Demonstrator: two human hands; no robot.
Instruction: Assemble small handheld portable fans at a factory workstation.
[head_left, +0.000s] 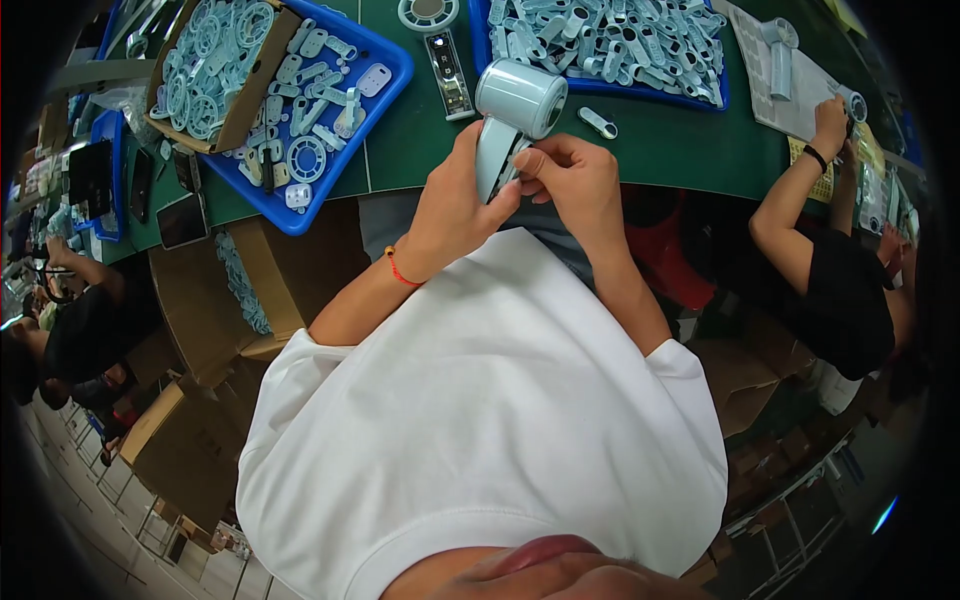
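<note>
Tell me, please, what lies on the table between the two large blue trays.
In the head view, a round-headed, long-handled device lies between the left tray and right tray.

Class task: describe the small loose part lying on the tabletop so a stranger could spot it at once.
On the green table, find the right-hand blue tray heaped with pale-blue parts. Just outside its near edge, right of the held cylinder-headed device, is a small round-ended part. Unlike the heaped parts, it lies alone on green.
</note>
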